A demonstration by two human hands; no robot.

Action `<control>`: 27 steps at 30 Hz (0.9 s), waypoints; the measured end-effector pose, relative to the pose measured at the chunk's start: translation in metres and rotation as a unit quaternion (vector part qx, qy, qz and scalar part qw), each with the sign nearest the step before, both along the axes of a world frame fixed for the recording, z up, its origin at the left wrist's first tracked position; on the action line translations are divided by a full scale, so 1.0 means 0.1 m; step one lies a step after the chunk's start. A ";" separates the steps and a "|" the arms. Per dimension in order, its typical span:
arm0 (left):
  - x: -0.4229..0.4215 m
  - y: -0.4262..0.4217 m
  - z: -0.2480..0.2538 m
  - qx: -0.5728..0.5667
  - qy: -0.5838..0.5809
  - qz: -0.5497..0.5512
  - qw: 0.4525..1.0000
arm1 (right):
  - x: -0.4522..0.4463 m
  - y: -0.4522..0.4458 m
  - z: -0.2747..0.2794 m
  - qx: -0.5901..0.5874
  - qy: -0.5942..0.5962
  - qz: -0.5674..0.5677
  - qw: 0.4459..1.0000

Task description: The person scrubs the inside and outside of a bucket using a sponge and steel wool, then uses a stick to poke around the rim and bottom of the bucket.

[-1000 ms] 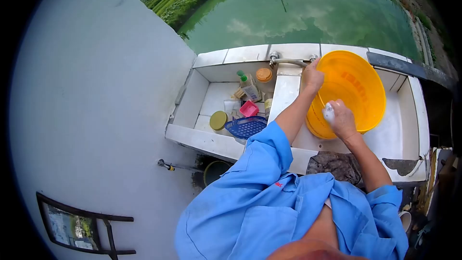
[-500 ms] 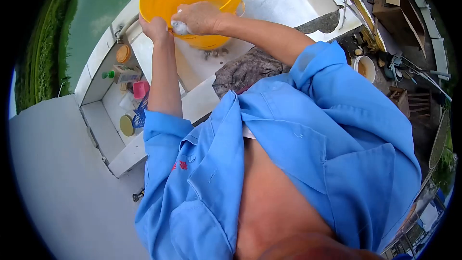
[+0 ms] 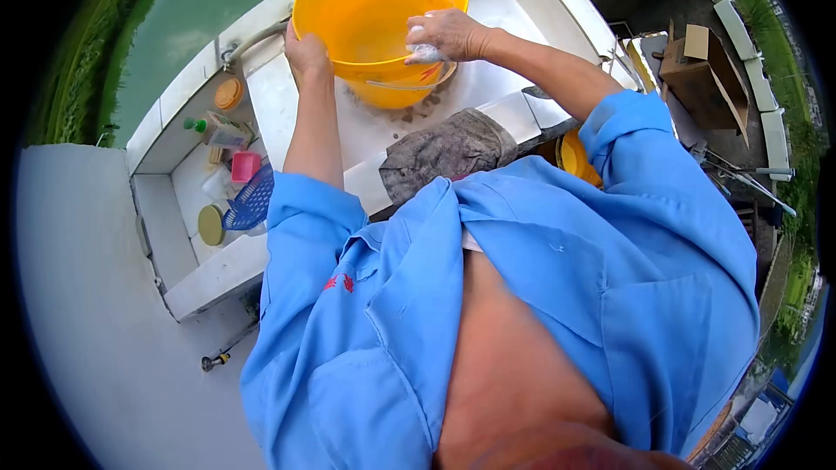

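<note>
A large yellow bucket (image 3: 383, 0) tilts in the white tiled sink (image 3: 509, 13), with its wire handle hanging at the near side. My left hand (image 3: 307, 54) grips the bucket's left rim, its fingers partly hidden behind the wall. At the right rim my right hand (image 3: 448, 35) is closed round a white soapy scrubber (image 3: 424, 53) and presses it against the bucket. A dark, crumpled cloth (image 3: 444, 152) lies over the sink's front edge, below the bucket.
The left basin holds a green-capped bottle (image 3: 222, 131), an orange-lidded jar (image 3: 228, 94), a pink container (image 3: 246, 166), a blue basket (image 3: 252, 198) and a jar with an olive lid (image 3: 210, 224). A tap (image 3: 228, 59) is behind. A cardboard box (image 3: 705, 78) stands at right.
The view has swung to the right. The bucket has turned, showing its handle at the near side, and my right hand with the scrubber has moved from inside it to the right rim.
</note>
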State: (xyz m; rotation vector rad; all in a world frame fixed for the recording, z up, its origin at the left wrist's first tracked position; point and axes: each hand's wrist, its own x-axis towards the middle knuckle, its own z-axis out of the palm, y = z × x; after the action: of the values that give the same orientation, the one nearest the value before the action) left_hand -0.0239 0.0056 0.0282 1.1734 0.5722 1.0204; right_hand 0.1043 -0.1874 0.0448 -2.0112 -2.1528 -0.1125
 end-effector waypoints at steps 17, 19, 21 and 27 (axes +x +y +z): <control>0.07 0.04 0.04 0.020 0.090 -0.133 0.987 | 0.03 -0.60 0.17 -0.060 0.006 0.032 0.998; 0.17 -0.22 0.02 -0.010 0.029 -0.071 0.997 | -0.16 -0.52 0.10 -0.031 0.038 -0.020 0.999; 0.21 -0.44 0.00 0.000 0.033 -0.053 0.998 | -0.43 -0.23 0.04 0.019 0.098 -0.109 0.989; 0.20 -0.26 -0.01 -0.040 0.018 -0.029 0.999 | -0.82 0.22 0.08 0.031 0.131 -0.174 0.976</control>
State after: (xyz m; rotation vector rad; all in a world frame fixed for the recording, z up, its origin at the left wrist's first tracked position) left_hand -0.0038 -0.0203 0.0273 1.1330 0.5988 0.9194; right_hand 0.0223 -0.1653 0.0533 -2.2061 -1.6099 0.0351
